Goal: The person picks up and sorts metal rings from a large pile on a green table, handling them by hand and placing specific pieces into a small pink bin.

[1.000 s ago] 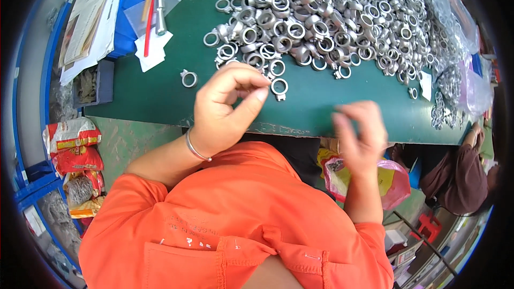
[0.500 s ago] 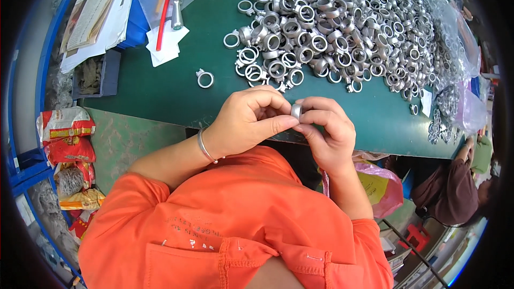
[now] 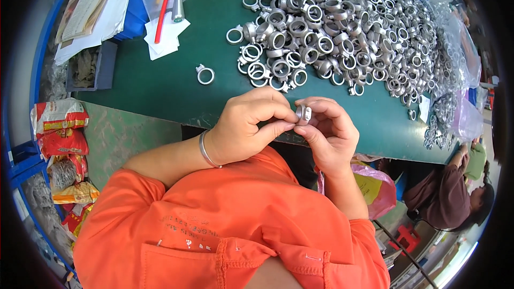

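A silver metal ring with a small lug (image 3: 303, 114) is held up between my two hands, over the near edge of the green table. My right hand (image 3: 333, 132) pinches it between thumb and fingers, with the lug facing right. The fingertips of my left hand (image 3: 256, 113) close on its left side. A single loose ring (image 3: 205, 75) lies apart on the table, beyond my left wrist. Just past my hands spreads a large heap of similar metal rings (image 3: 332, 27).
Pens and white paper slips (image 3: 161, 43) lie at the back left, near a blue tray of papers (image 3: 93, 8) and a grey bin (image 3: 104, 67). Clear plastic bags (image 3: 455, 43) edge the heap at right. Another person in a brown top (image 3: 441, 195) sits at far right.
The ring has turned between my fingers, so its lug now shows. My hands stay close together at nearly the same place. The view has shifted slightly.
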A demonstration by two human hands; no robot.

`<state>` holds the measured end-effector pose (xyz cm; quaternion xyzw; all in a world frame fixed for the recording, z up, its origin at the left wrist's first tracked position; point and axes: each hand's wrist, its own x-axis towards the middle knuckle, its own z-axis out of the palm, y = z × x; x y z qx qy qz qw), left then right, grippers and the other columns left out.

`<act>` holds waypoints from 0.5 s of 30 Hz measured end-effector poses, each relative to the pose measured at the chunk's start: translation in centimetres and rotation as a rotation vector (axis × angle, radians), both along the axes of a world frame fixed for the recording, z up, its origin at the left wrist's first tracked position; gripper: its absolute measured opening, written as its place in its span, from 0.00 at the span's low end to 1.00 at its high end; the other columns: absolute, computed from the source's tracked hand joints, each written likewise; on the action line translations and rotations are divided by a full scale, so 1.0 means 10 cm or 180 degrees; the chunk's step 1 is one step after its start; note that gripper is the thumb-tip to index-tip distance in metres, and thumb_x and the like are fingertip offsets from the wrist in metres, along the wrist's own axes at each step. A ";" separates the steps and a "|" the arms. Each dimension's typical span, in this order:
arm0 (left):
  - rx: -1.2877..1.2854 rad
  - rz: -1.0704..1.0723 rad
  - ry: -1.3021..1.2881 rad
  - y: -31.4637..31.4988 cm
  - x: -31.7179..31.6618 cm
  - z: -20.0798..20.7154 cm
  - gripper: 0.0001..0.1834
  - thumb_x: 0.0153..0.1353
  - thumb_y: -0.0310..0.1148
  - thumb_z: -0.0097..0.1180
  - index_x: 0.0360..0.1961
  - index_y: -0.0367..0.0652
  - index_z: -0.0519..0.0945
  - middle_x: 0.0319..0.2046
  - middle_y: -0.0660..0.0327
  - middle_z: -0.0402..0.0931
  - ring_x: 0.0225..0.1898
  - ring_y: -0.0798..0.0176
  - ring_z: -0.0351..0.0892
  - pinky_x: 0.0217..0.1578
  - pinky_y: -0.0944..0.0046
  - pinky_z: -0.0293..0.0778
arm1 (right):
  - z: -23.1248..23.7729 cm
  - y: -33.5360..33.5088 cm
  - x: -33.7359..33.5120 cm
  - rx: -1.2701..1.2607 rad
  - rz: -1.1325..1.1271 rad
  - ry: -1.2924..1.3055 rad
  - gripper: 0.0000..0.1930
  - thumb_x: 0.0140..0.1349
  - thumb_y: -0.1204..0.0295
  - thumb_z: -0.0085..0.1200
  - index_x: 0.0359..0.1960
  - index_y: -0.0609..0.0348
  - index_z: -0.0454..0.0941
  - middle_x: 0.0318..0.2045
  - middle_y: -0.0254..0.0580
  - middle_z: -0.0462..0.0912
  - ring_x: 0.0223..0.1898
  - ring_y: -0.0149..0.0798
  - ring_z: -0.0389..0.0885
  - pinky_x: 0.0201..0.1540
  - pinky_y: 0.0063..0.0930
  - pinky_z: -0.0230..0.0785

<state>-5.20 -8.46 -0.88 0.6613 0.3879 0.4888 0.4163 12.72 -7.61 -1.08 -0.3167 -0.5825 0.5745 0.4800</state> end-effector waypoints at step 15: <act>-0.3160 -0.0654 -0.2459 -0.01 -0.09 0.03 0.09 0.62 0.35 0.50 0.37 0.40 0.72 0.22 0.66 0.68 0.20 0.77 0.68 0.15 0.77 0.63 | 0.05 0.26 -0.15 0.1649 -0.0896 -0.2167 0.09 0.48 0.85 0.54 0.32 0.61 0.75 0.27 0.44 0.75 0.30 0.46 0.74 0.33 0.32 0.67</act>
